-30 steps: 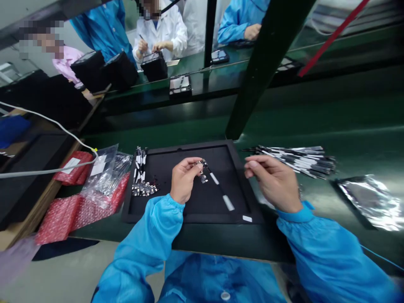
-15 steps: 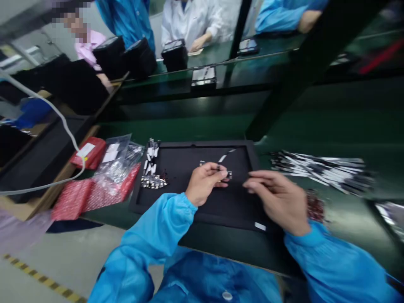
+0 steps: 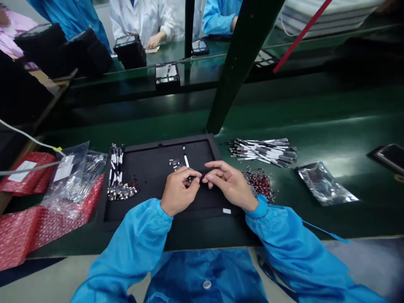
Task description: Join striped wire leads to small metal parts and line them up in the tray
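My left hand (image 3: 179, 193) and my right hand (image 3: 229, 183) meet over a black tray (image 3: 164, 144), their fingertips pinching a small dark part (image 3: 198, 178) that is mostly hidden by the fingers. Just above them lie loose small metal parts (image 3: 174, 163) and a thin white-marked strip (image 3: 186, 160). Towards the tray's left side are a row of black-and-white flat cables (image 3: 115, 166) and a cluster of small metal connectors (image 3: 121, 192). Outside the tray, close to my right wrist, is a heap of tiny dark-red parts (image 3: 259, 183).
A bundle of black-and-white flat cables (image 3: 263, 152), a crumpled silver foil bag (image 3: 325, 184) and a phone (image 3: 389, 158) lie to the right on the green bench. Clear bags (image 3: 67, 173) and red bubble wrap (image 3: 44, 214) lie left. A dark post (image 3: 240, 63) stands ahead, with co-workers beyond.
My right hand has moved left and its fingertips now meet my left hand's. The view has swung, bringing the whole bench to the right of the tray into sight.
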Action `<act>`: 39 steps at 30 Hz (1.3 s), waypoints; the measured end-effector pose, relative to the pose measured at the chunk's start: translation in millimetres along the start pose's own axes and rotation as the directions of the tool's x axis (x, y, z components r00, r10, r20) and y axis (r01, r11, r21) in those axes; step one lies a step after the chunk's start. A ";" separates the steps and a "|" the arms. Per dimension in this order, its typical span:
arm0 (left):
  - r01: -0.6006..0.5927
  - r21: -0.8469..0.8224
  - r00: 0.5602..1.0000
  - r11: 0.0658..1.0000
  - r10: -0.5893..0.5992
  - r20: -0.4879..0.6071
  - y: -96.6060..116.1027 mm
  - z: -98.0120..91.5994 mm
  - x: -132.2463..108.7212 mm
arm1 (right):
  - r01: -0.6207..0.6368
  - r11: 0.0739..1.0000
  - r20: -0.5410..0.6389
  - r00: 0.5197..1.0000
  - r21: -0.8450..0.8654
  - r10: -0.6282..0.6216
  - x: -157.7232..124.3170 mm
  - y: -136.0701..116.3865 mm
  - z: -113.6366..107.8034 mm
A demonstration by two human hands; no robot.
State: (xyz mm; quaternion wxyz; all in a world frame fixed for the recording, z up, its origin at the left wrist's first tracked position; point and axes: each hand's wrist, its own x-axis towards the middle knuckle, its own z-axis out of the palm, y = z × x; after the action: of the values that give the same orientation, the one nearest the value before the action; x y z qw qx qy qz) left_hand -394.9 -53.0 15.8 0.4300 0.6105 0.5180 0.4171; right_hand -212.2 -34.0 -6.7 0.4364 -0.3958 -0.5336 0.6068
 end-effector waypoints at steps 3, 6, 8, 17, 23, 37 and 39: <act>-0.067 0.076 0.998 0.995 0.066 0.016 3.5 0.0 -0.4 | 0.004 1.000 -0.002 1.000 -0.014 -0.004 -0.9 0.9 0.6; -0.100 0.106 0.995 0.989 0.099 0.019 6.3 0.1 0.1 | 0.013 0.999 0.002 1.000 -0.033 -0.013 -1.4 1.0 0.8; -0.097 0.122 0.995 0.988 0.095 0.029 6.5 -0.3 1.2 | 0.030 0.998 0.003 1.000 -0.046 -0.030 -1.7 0.5 1.3; -0.047 0.093 0.998 0.995 0.043 0.044 2.9 -1.3 4.4 | 0.105 0.984 0.024 0.994 -0.141 -0.103 -5.0 1.5 3.8; -0.110 0.138 0.993 0.984 0.102 0.065 2.8 -4.2 5.8 | 0.108 0.986 0.024 0.994 -0.127 -0.105 -2.4 2.2 3.9; -0.263 0.107 0.964 0.959 0.264 0.006 1.6 -1.8 3.7 | -0.005 0.999 0.095 0.995 -0.050 0.009 -0.1 -2.0 -0.1; -0.102 -0.058 0.994 0.993 0.103 0.024 2.0 -2.0 5.0 | -0.005 0.999 0.076 0.997 -0.050 0.009 -1.5 -0.6 0.3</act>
State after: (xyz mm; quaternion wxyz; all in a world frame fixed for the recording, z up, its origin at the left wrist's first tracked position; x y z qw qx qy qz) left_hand -395.7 -48.0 18.5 0.4322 0.6294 0.4681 0.4449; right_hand -211.9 -35.6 -6.1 0.4035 -0.3849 -0.5637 0.6093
